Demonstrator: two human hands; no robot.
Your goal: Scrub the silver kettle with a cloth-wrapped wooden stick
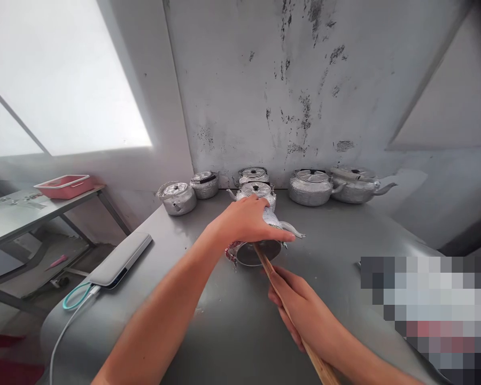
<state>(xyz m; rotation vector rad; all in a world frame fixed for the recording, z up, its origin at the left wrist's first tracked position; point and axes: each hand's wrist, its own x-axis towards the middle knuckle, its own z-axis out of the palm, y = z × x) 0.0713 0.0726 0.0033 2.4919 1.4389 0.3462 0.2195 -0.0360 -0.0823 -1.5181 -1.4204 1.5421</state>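
A silver metal kettle lies tipped on the grey table, its round opening (260, 253) facing me and its spout (293, 229) pointing right. My left hand (250, 220) rests over the kettle's upper side, thumb stretched to the right and fingers spread on the metal. Wrapped round a wooden stick (288, 307), my right hand (294, 305) is closed below the opening. The stick's far end goes into the opening, and its tip is hidden. Something red and patterned (231, 252) shows at the opening's left edge.
Several lidded kettles stand along the wall, including one at the left (179, 199) and one at the right (311, 188). A white power bank (120, 260) with cables lies on the table's left. A pink basket (66, 187) sits on a side table. The lower right is pixelated.
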